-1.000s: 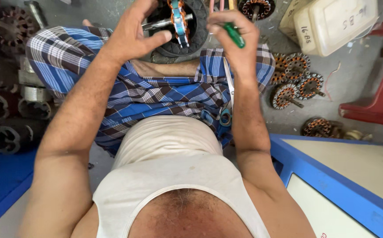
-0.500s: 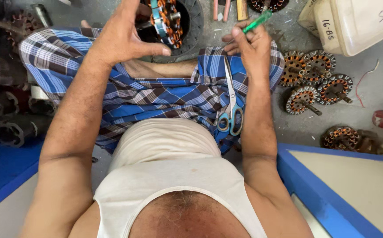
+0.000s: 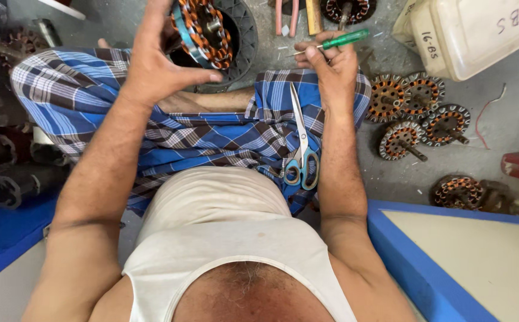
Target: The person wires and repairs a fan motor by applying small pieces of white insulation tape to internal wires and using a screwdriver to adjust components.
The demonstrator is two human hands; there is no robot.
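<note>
Left hand (image 3: 158,65) gripping copper-wound stator (image 3: 203,30), right hand (image 3: 330,68) holding green-handled screwdriver (image 3: 337,42), scissors (image 3: 301,149) lying on checked cloth (image 3: 212,134) over lap

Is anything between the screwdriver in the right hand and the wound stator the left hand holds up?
Nothing visible: open air separates the green-handled screwdriver in the right hand from the stator in the left hand.

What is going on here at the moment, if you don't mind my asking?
A person sits on the floor, the left hand holding up a round copper-wound stator tilted on edge. The right hand grips a green-handled screwdriver beside it. Scissors rest on the checked cloth over the lap, and more wound stators lie on the floor to the right.
</note>
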